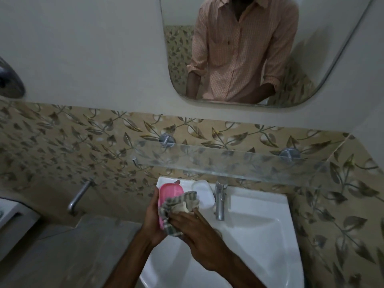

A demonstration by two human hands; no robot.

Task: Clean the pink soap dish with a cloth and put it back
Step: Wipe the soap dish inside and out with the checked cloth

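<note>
My left hand (152, 220) holds the pink soap dish (169, 193) on edge above the left rim of the white sink (259, 235). My right hand (195, 231) presses a checked grey-and-white cloth (180, 206) against the dish's face. The cloth covers the lower right part of the dish. Both hands are closed around what they hold.
A white soap dish or lid (203, 193) lies on the sink's back ledge next to the chrome tap (220, 202). A glass shelf (239, 163) juts out above the sink. A second chrome spout (80, 196) sticks out of the tiled wall on the left. A mirror (259, 50) hangs above.
</note>
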